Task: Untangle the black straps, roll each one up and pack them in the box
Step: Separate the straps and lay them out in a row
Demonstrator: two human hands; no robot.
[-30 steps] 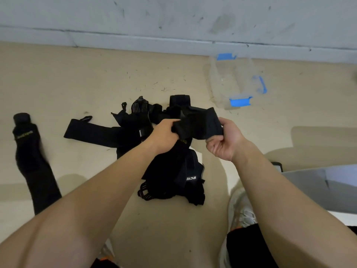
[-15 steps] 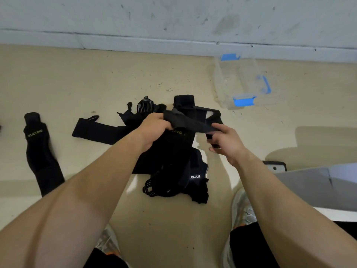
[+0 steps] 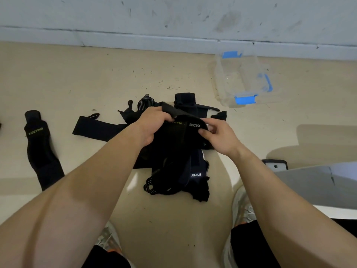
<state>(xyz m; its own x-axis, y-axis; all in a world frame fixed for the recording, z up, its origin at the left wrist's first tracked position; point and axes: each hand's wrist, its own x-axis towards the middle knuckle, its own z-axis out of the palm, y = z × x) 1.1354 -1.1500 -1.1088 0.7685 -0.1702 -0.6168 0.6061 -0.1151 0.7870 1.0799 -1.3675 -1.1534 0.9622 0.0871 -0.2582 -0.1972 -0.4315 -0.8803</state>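
Gripping one strap above the tangle

Left hand was closed around the upper end of a black strap, with the fingers curled over a fuzzy flap of it. Right hand pinched the same strap at its right edge — thumb on top, fingers tucked beneath. The strap ran between the two hands and carried lettering: yellow-green print near the left hand, white print near the right. Its lower part hung down into the tangled pile of black straps on the floor, directly in front of the person and between the knees. Which strap ended where inside the pile could not be told.

A long flat strap stretched out of the pile to the left, lying flat on the floor. Further left, well apart from the pile, a separate strap marked XUEYING lay on its own, unrolled.

The clear box with blue latches stood on the floor beyond the pile and to its right, near the base of the wall — the floor showed through its sides.

At the right edge lay a grey-white panel with a small black-rimmed object just beside it; neither could be identified. A light-coloured shoe showed beside the right forearm.
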